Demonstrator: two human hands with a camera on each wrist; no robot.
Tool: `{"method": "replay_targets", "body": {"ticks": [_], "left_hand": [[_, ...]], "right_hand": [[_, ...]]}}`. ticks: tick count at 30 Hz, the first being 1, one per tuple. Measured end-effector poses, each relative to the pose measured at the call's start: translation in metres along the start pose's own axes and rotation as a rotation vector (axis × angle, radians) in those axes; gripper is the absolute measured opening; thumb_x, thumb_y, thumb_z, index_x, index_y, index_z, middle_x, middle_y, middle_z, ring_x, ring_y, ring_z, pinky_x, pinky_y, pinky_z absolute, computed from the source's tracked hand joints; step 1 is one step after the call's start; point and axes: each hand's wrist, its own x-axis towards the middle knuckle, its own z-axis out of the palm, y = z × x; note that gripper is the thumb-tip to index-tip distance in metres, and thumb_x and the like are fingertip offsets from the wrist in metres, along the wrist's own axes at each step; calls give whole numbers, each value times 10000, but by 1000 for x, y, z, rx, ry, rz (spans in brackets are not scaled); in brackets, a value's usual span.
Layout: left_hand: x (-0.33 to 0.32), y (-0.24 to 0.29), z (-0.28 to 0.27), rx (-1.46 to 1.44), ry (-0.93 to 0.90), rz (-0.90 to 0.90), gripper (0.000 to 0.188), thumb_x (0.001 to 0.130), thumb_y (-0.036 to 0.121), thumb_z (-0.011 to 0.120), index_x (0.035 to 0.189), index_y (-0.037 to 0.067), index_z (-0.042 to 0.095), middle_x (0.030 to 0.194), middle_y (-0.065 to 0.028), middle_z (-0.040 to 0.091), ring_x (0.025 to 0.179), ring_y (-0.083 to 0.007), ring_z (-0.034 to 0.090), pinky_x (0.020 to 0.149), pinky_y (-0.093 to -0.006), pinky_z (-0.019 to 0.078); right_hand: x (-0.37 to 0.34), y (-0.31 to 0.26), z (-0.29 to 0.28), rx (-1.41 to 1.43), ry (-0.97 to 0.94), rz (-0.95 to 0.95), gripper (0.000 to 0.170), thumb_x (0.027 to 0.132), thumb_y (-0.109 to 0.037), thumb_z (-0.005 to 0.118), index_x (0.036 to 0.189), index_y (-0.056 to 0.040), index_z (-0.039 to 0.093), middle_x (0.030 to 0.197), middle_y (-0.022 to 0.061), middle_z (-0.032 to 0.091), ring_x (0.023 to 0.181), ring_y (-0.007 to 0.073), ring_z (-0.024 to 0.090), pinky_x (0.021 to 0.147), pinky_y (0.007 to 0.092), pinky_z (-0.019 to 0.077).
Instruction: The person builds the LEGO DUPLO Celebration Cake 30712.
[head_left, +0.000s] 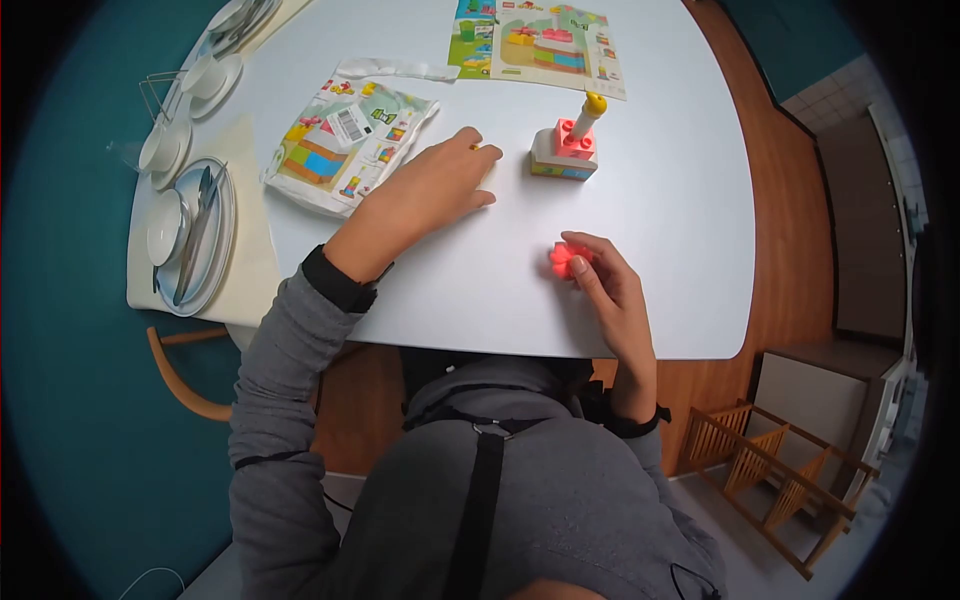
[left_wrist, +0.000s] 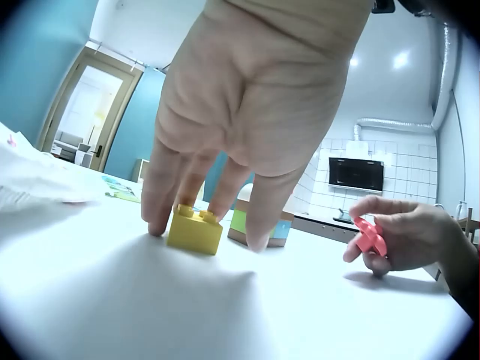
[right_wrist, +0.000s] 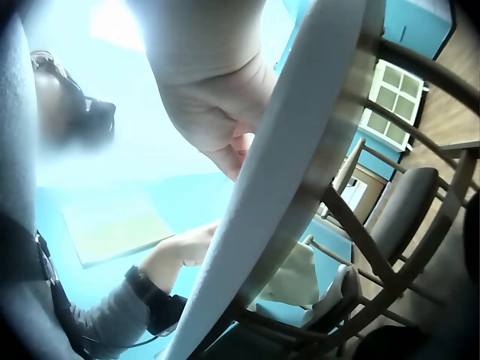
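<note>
My left hand (head_left: 435, 185) reaches down over the table, palm toward it. In the left wrist view a yellow toy brick (left_wrist: 195, 231) stands upright on the table among its fingers, with a gap between thumb and brick. Near the front edge my right hand (head_left: 615, 290) pinches a red-pink flower-shaped toy piece (head_left: 563, 258) between thumb and fingers. Ahead of it is a small brick stack (head_left: 563, 165): a printed base, a pink brick (head_left: 575, 140) and a white candle piece with a yellow top (head_left: 595, 104). The right wrist view mostly hides the held piece.
A toy-brick bag (head_left: 340, 150) lies beside my left forearm. Printed sheets (head_left: 555, 45) lie at the far side of the white table (head_left: 670, 220). Plates (head_left: 225, 225), bowls and cutlery line the left edge. A wooden chair (head_left: 190, 385) stands at the lower left.
</note>
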Motion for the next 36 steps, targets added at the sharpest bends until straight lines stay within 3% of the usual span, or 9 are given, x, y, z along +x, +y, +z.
{"method": "replay_targets", "body": {"ticks": [4, 6, 11, 13, 18, 23, 27, 29, 36], "left_hand": [[-8, 4, 12, -11, -19, 99, 347, 871, 88, 616, 1210, 40, 563, 1278, -164, 543, 1106, -354, 579, 940, -396, 482], [-22, 10, 19, -173, -55, 271, 312, 866, 31, 587, 1178, 32, 573, 1304, -164, 544, 1129, -349, 575, 952, -393, 479], [-49, 22, 27, -265, -54, 254, 487, 854, 40, 617, 1327, 54, 503, 1437, -160, 446, 1262, -345, 493, 1001, -395, 452], [-63, 32, 28, -64, 34, 89, 629, 853, 77, 642, 1429, 43, 390, 1511, -149, 357, 1351, -347, 400, 1052, -464, 398], [-86, 50, 36, -143, 62, -111, 731, 827, 119, 699, 1461, 44, 341, 1527, -146, 339, 1394, -348, 348, 1081, -577, 303], [-74, 44, 66, -369, 361, -188, 755, 818, 78, 712, 1473, 90, 338, 1412, -165, 488, 1319, -346, 455, 1099, -571, 282], [-68, 40, 72, -515, 356, -206, 766, 799, 63, 724, 1468, 98, 353, 1294, -151, 585, 1228, -333, 548, 1106, -573, 272], [-68, 38, 74, -533, 333, -191, 785, 814, 89, 714, 1485, 82, 308, 1178, -107, 615, 1098, -255, 597, 1099, -605, 241], [-65, 34, 81, -540, 389, -173, 699, 793, 84, 730, 1420, 101, 421, 1122, -80, 646, 1011, -247, 624, 1108, -597, 242]], "right_hand": [[7, 2, -2, 33, -11, 46, 295, 960, -175, 614, 1198, -1, 606, 1029, 55, 667, 921, 116, 617, 845, 259, 480], [10, 3, -3, 28, -36, 45, 308, 927, -153, 654, 1191, -3, 606, 1033, 59, 668, 929, 120, 620, 846, 264, 486], [11, 4, -4, -29, -51, 38, 378, 825, -87, 747, 1171, -22, 611, 1049, 76, 658, 938, 133, 618, 829, 277, 504], [11, 7, -5, -113, -58, 38, 381, 808, -74, 751, 1161, -34, 614, 1078, 84, 623, 952, 151, 614, 815, 278, 508], [15, 4, 4, -104, -9, 2, 398, 804, -65, 747, 1180, -39, 621, 1114, 87, 578, 966, 168, 614, 800, 286, 513], [27, -12, 30, -35, -89, -172, 443, 823, -104, 745, 1239, -24, 614, 1161, 114, 599, 950, 185, 628, 765, 276, 536], [30, -22, 43, -299, -95, -236, 431, 822, -115, 734, 1222, -10, 613, 1200, 130, 603, 979, 255, 633, 817, 335, 537], [30, -17, 45, -366, -72, -266, 429, 817, -112, 735, 1217, -12, 616, 1197, 129, 605, 999, 270, 624, 834, 349, 530], [27, -14, 48, -482, -30, -356, 446, 785, -103, 754, 1203, -16, 625, 1182, 121, 614, 1013, 290, 601, 863, 379, 511]]}}
